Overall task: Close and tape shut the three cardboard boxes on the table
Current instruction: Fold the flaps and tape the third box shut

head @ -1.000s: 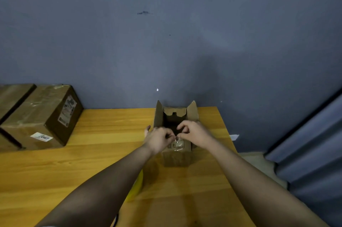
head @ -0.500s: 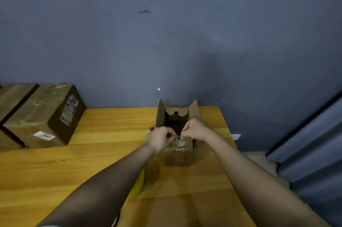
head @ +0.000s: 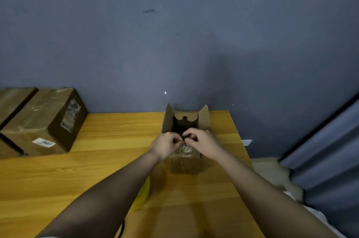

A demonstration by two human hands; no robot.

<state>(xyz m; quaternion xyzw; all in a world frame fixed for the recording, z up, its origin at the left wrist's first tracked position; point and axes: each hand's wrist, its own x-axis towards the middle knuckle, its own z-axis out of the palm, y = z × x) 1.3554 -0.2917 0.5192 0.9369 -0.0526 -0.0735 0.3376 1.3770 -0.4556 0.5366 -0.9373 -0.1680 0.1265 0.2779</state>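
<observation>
While both arms reach in from the bottom of the frame, the left hand (head: 166, 145) and right hand (head: 204, 143) meet right at the near edge of the small open box (head: 186, 136), just right of centre. Fingers on both are curled in tight and look like they're pinching something small and shiny between them, maybe a bit of tape, but it's too tiny and blurry for me to call it. The box's side flaps stick up and the far flap stands at the back, so the top's wide open. It sits on the wooden worktop (head: 108, 162) near the far edge by the blue-grey wall (head: 174, 43). Over at the left edge of the frame there's a bigger taped box (head: 44, 121) with labels, and another box (head: 13, 101) just beside it, partly cut off.
</observation>
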